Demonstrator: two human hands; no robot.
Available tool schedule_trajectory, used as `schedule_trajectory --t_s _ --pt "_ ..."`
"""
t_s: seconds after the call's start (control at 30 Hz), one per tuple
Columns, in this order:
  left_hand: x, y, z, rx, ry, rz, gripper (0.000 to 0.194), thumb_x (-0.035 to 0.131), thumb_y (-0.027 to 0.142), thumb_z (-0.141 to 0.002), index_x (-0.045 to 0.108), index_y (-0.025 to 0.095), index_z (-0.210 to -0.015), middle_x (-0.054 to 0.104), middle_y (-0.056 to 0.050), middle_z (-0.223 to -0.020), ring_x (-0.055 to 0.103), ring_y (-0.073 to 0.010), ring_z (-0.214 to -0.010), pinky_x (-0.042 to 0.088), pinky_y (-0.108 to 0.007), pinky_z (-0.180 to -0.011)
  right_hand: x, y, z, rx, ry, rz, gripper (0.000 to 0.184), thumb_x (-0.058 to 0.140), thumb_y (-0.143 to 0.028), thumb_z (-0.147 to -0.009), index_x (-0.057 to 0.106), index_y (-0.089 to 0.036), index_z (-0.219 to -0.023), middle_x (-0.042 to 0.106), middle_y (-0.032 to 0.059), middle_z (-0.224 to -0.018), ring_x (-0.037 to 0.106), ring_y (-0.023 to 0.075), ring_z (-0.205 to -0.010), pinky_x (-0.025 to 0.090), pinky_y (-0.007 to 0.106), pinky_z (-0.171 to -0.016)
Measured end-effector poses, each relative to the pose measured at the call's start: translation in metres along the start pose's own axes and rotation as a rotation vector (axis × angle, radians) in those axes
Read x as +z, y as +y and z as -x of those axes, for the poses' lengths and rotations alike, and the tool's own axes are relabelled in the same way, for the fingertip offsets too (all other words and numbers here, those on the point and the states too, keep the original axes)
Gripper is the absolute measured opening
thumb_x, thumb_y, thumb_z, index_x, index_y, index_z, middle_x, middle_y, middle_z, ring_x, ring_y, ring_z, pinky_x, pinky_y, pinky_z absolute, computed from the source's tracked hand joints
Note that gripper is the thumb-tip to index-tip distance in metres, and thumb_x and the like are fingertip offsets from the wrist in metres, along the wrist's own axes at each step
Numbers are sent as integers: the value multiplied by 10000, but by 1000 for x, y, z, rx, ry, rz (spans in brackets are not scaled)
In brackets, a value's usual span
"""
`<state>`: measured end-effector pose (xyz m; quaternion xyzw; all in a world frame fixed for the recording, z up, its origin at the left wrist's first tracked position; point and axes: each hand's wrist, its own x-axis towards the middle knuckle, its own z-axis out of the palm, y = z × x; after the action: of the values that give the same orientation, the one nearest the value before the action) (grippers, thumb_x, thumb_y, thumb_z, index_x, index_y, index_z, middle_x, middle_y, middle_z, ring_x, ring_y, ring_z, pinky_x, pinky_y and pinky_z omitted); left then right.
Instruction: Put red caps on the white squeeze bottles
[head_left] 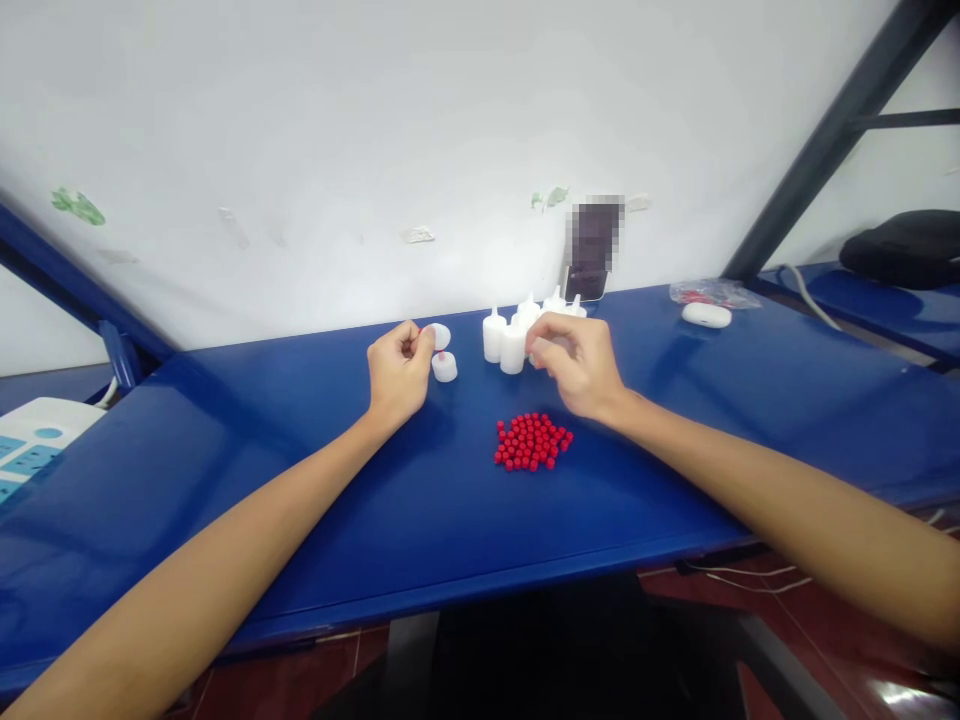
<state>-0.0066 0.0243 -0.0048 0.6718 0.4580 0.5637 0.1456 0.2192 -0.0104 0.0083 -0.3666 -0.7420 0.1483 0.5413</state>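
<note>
My left hand [399,372] is closed in a pinch on a small white bottle [440,336]. The bottle is tipped, and a bit of red shows by the fingers. Just below it on the table stands another white bottle [445,368] with a red cap. My right hand [581,362] has its thumb and fingers curled together at a group of white dropper bottles [513,350] with bare pointed nozzles. What lies between those fingertips, if anything, is hard to make out. In front of the bottles lies a pile of small red caps [532,442].
A phone [586,282] leans against the white wall behind the bottles. Toward the right are a white earbud case [706,316] and a clear plastic bag [712,293] with red bits. A white and blue power strip [37,440] sits at far left on the blue table [315,560].
</note>
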Motion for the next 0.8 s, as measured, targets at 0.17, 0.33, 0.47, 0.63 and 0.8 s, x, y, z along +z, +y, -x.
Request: schedule_trajectory --t_s 0.17,0.33,0.47,0.63,0.8 --pt "2 -4 1 -7 -42 -58 427 556 375 -889 357 179 -566 326 58 -532 316 -80 -518 277 -237 -538 0 2 -4 -8 -98 160 224 395 -146 -785 616 -170 -802 586 29 -705 537 171 -649 410 317 -653" --pt "3 -8 1 -33 -111 -53 398 567 467 -905 513 170 -646 498 36 -555 418 -96 -532 323 -230 -545 3 -4 -6 -98 -104 268 283 457 -218 -888 625 -166 -1109 678 79 -952 613 212 -843 458 356 -808" --pt "2 -7 2 -30 -131 -42 368 560 459 -919 516 175 -690 505 46 -533 409 -88 -491 319 -224 -523 3 -9 -4 -148 -72 214 134 565 -241 -844 673 -178 -892 683 31 -802 600 172 -715 456 309 -721" --pt "-2 4 14 304 -435 -93 278 496 317 -946 519 171 -710 501 46 -575 419 -79 -509 336 -221 -549 -4 -8 -4 -194 -154 181 178 529 -211 -782 553 -166 -612 566 21 -651 490 139 -611 368 289 -611" --pt "-5 19 25 506 -867 -166 125 464 209 -927 583 173 -935 511 68 -573 434 -79 -496 348 -215 -560 -9 -4 -7 -157 -343 161 231 486 -207 -779 548 -161 -562 534 -5 -556 467 124 -581 352 314 -695"
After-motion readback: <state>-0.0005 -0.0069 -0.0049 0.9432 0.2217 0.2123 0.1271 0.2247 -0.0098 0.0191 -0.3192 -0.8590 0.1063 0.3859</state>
